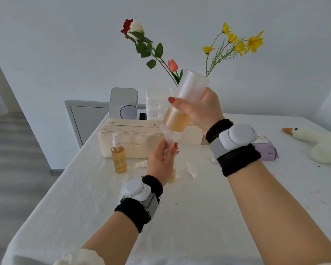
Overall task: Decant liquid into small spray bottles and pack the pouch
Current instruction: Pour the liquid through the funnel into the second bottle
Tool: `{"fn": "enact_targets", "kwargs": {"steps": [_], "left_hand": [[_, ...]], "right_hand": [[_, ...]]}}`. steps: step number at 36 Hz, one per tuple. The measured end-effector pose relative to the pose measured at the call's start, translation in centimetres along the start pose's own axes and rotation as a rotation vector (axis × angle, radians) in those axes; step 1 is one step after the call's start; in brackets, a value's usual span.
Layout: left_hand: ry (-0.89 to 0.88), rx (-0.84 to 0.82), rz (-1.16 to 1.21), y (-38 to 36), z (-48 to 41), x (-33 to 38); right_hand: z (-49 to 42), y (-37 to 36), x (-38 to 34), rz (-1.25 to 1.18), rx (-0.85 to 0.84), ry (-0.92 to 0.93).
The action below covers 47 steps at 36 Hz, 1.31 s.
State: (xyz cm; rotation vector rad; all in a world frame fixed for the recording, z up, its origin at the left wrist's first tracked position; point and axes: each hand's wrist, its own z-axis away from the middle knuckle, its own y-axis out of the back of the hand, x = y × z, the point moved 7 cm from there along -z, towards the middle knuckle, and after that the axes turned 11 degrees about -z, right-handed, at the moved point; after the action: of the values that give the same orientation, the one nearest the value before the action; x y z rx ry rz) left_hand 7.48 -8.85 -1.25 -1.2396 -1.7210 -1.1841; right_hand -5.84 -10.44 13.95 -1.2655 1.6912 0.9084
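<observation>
Frosted bottle, gripped and tipped by the right hand, is mid-pour into the funnel the left hand pinches; next, probably ease off before it overflows.

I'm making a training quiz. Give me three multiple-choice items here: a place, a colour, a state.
1. Where does the filled small spray bottle stand? A before the cream fabric pouch; B on the floor; C inside the pouch.
2. What colour is the liquid in the large frosted plastic bottle? A blue; B amber; C green.
3. How does the right hand hold that bottle? A upright; B lying flat; C tipped mouth-down over the clear funnel.
Answers: A, it stands at the pouch's front; B, amber shows through the plastic; C, its base points up.
</observation>
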Motion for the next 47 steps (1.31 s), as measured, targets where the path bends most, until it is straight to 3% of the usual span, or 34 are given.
{"fn": "enact_targets", "kwargs": {"steps": [11, 47], "left_hand": [[-0.012, -0.012, 0.004, -0.2, 0.1, 0.1], [-0.054, -0.017, 0.006, -0.3, 0.1, -0.2]], "right_hand": [[-0.4, 1.2, 0.6, -0.108, 0.056, -0.042], [-0.2, 0.8, 0.3, -0.081, 0.058, 0.023]]}}
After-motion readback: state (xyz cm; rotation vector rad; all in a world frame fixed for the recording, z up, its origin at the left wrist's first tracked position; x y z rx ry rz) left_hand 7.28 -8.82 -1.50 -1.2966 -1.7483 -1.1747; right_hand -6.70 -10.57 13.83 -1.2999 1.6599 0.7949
